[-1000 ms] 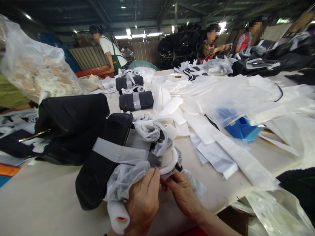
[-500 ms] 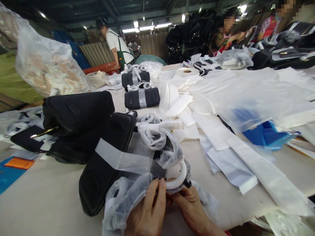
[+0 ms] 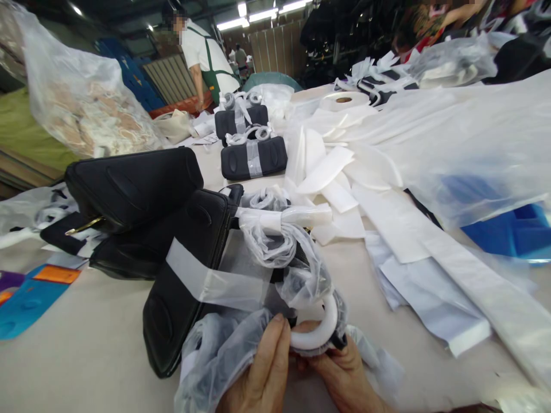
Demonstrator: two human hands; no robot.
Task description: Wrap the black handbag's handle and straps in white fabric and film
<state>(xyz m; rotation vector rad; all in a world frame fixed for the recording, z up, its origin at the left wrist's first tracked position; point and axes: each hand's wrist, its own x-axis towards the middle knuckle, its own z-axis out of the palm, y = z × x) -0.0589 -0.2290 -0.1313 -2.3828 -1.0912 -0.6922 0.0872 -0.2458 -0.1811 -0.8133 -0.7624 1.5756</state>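
Observation:
A black handbag (image 3: 183, 292) lies on its side in front of me, with a translucent wrap band (image 3: 215, 281) around its middle. A curved handle (image 3: 328, 322), covered in white wrapping and clear plastic, sticks out at its near right. My left hand (image 3: 262, 364) pinches this handle's left end, fingers pressed together. From the right, my right hand (image 3: 338, 367) closes on its lower side; the thumb and some fingertips are partly hidden. Coiled strap in plastic (image 3: 271, 241) lies on the bag above my hands. More loose plastic wrap (image 3: 221, 355) is bunched beside my left hand.
Another black bag (image 3: 133, 183) stands behind at left. Two smaller wrapped black bags (image 3: 253, 158) sit farther back. White sheets and strips (image 3: 413, 229), a blue plastic piece (image 3: 512, 229) and a tape roll (image 3: 344, 101) cover the right side. A person in an apron (image 3: 206, 57) stands beyond the table.
The view has tilted down and shifted slightly. Both hands stay on the handle, which has turned a little, with the right hand slightly lower and farther right.

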